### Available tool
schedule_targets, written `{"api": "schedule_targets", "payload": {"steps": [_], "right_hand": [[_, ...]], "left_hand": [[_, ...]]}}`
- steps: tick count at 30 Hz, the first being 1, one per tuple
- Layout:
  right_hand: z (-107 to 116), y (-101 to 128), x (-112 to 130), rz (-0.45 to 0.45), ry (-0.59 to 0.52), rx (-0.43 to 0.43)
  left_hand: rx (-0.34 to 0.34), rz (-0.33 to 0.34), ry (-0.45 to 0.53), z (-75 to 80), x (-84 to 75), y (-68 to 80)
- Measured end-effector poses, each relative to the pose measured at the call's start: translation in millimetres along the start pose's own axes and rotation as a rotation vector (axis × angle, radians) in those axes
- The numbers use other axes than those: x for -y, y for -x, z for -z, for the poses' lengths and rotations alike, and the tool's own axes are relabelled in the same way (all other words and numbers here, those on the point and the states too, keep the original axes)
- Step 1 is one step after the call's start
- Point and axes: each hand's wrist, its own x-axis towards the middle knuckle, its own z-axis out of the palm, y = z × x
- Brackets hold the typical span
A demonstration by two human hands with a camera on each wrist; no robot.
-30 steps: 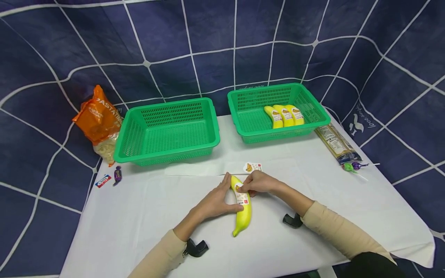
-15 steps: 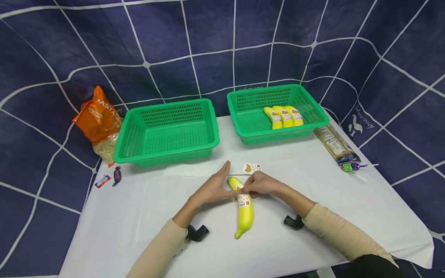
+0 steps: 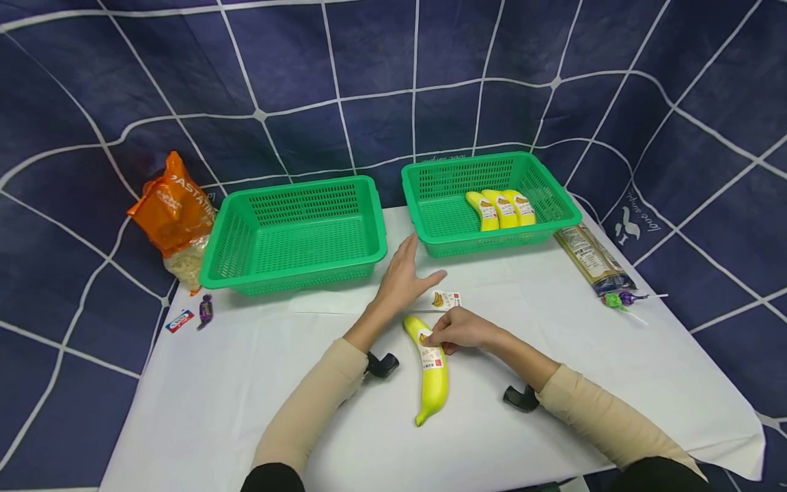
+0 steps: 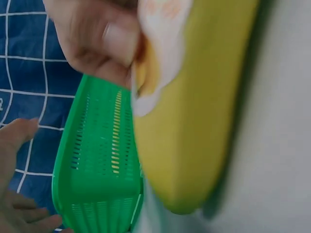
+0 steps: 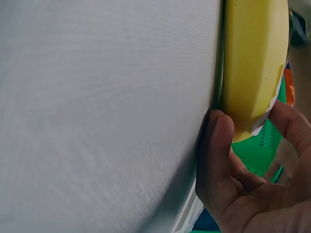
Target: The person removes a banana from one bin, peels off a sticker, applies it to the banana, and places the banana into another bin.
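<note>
Behind the white table (image 3: 246, 383) hangs a dark navy cloth (image 3: 307, 68) crossed by white grid lines. Two bright green perforated baskets (image 3: 295, 232) sit on the table; the one further from the orange pasta bag (image 3: 171, 205) holds three yellow bananas (image 3: 501, 207) with white labels. Nearer the table's front edge lies a yellow banana (image 3: 432, 372) bearing a white label with red print. Both sleeves (image 3: 307, 410) are beige
</note>
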Motion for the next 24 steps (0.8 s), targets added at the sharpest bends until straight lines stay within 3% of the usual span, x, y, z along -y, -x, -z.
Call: {"api": "schedule_targets", "payload": {"steps": [4, 11, 16, 24], "right_hand": [[1, 0, -2, -0.001, 0.000, 0.005], [1, 3, -5, 0.008, 0.002, 0.010], [0, 4, -7, 0.021, 0.002, 0.008], [0, 5, -9, 0.009, 0.008, 0.000]], "left_hand": [[-0.053, 0.020, -0.002, -1.5, -5.9, -26.6], [-0.015, 0.100, -0.072, -8.9, -5.0, -64.4], [0.002, 0.130, -0.099, -18.5, -0.7, -75.8], [-0.024, 0.156, -0.036, -24.7, -0.6, -82.1]]}}
